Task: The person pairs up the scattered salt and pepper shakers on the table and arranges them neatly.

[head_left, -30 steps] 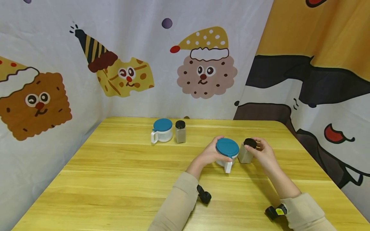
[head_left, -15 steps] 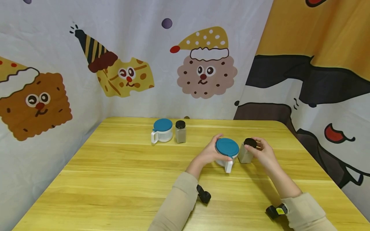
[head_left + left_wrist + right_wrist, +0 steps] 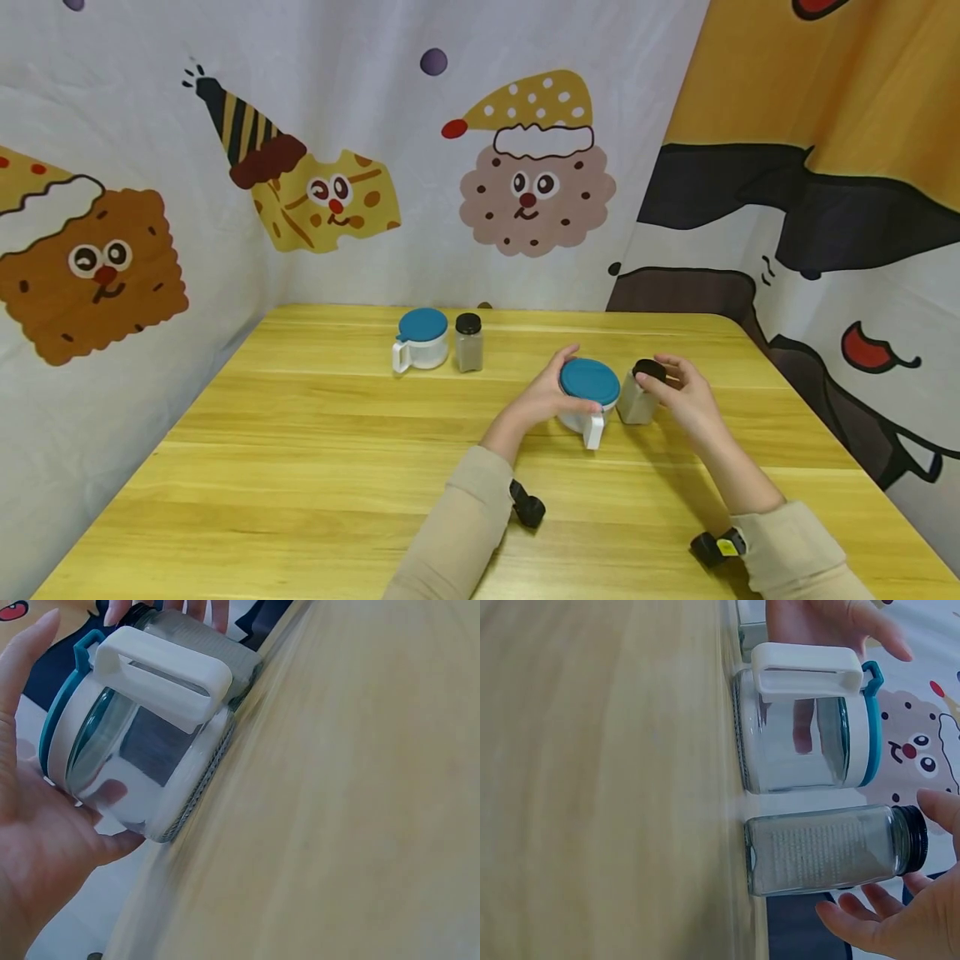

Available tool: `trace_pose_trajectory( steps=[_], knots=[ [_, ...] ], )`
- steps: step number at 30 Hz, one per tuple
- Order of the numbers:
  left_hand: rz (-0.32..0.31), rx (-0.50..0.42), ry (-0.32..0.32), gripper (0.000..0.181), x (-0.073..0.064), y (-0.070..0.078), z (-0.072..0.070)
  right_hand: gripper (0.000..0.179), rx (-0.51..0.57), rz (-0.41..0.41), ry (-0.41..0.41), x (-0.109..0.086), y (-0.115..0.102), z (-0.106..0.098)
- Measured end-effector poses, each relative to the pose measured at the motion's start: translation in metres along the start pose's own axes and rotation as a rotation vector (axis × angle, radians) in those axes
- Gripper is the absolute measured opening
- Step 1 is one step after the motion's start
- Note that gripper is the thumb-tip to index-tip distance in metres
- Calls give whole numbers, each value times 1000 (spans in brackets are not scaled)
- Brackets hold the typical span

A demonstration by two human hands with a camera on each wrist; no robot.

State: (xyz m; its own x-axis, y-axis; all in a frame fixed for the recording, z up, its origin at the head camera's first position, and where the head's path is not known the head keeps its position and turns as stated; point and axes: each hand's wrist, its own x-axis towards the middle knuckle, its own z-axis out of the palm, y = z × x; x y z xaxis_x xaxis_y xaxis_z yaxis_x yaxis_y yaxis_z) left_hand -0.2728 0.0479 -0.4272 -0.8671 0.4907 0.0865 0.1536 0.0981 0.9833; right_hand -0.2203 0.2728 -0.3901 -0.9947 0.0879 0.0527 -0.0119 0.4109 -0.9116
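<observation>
In the head view, a clear glass jar with a white handle and blue lid (image 3: 590,382) stands upright right of centre. My left hand (image 3: 542,395) is around its left side, thumb towards me and fingers behind. The left wrist view shows that thumb (image 3: 34,656) extended, apart from the lid. Beside it stands a square glass spice jar (image 3: 821,851) with a black screw cap, pale contents or backing showing through. My right hand (image 3: 688,398) surrounds its cap loosely. In the right wrist view the fingertips (image 3: 832,915) are spread, a little away from the glass.
Further back on the wooden table (image 3: 300,467) stand a second blue-lidded handled jar (image 3: 422,342) and a second black-capped spice jar (image 3: 469,343), side by side. A cartoon-printed curtain (image 3: 420,208) hangs behind the table's far edge. Black devices are strapped at both wrists.
Both jars stay in place. My left thumb has risen slightly from the handled jar's side, and my right fingers have shifted a little about the cap.
</observation>
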Motion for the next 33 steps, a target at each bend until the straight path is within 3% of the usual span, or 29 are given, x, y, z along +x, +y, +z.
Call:
trace_pose_trajectory(
  steps=[8,16,26,33],
  knots=[
    [48,-15,8,86,-1,7,-3,70,-14,-56,45,-1,-4,-2],
    [90,12,20,85,-2,13,-7,67,-28,-77,64,-1,-6,-4],
    [97,17,40,85,-6,21,-12,66,-64,-128,90,-5,-13,-6],
    [152,20,26,83,-9,34,-13,66,-87,-157,116,-8,-17,-5]
  ],
)
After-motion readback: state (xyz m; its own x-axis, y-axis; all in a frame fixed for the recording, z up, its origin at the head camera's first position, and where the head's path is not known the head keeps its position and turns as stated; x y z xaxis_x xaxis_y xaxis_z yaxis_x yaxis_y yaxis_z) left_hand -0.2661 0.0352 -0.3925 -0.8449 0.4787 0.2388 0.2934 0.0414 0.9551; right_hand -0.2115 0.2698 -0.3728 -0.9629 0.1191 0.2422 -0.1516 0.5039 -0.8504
